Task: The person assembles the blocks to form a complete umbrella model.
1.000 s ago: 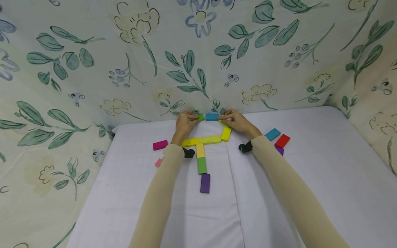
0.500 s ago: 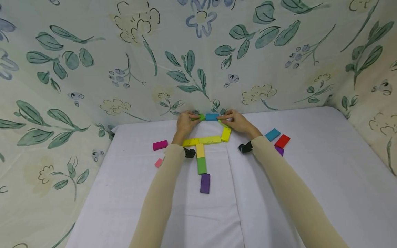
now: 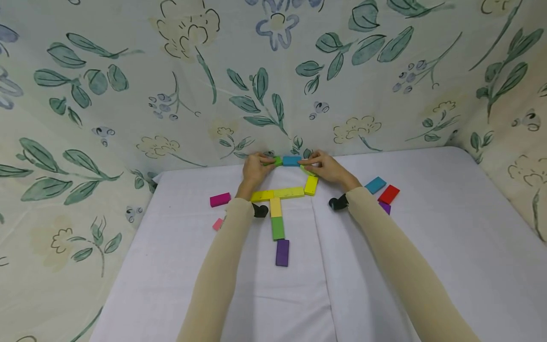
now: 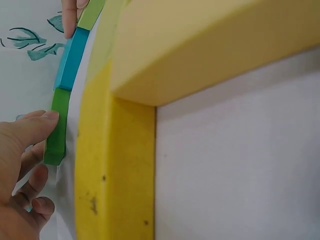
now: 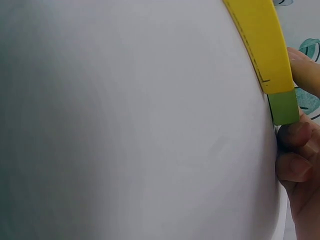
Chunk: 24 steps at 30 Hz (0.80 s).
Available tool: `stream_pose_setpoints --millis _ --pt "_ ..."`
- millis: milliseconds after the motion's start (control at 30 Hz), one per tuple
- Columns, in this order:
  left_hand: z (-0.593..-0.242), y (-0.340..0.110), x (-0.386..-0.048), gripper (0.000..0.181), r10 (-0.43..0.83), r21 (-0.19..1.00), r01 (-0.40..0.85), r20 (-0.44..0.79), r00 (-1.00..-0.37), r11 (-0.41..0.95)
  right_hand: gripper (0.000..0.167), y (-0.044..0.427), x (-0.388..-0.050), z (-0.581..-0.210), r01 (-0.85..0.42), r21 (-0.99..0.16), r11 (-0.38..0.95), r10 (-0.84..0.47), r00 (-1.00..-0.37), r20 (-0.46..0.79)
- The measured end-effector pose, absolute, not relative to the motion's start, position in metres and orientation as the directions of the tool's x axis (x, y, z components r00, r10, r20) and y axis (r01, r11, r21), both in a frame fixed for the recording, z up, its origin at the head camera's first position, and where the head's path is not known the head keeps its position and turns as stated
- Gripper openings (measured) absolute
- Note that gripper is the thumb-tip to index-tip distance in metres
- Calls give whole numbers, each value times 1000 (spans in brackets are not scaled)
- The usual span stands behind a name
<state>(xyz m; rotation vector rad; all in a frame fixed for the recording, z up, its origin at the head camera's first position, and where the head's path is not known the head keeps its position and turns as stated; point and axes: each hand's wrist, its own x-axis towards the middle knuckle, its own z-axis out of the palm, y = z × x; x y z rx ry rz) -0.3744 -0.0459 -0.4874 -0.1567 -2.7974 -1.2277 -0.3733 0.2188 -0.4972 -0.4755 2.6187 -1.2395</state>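
At the table's far edge my left hand pinches a green block, thumb on its near side. A blue block adjoins the green one on the right. My right hand holds a light green block between thumb and fingers, partly covering it. Below that sits a yellow block, slanting toward a row of yellow blocks. From this row a pale yellow block, another green block and a purple block run toward me in a line.
Left of the layout lie a magenta block and a small pink block, partly behind my sleeve. On the right are a second blue block, a red block and a half-hidden purple one. Floral cloth hangs right behind the table.
Across the frames my left hand and the green block shift very slightly right, toward the blue block. My right hand stays in place.
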Motion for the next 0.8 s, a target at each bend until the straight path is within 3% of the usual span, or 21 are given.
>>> stream_pose_setpoints --millis 433,800 --pt "-478 -60 -367 23 74 775 97 66 -995 625 34 218 -374 -497 -218 -768 603 -381 -924 -36" --pt "-464 -135 -351 26 162 784 196 123 -979 589 36 220 -374 -499 -132 -774 619 -331 -938 -105"
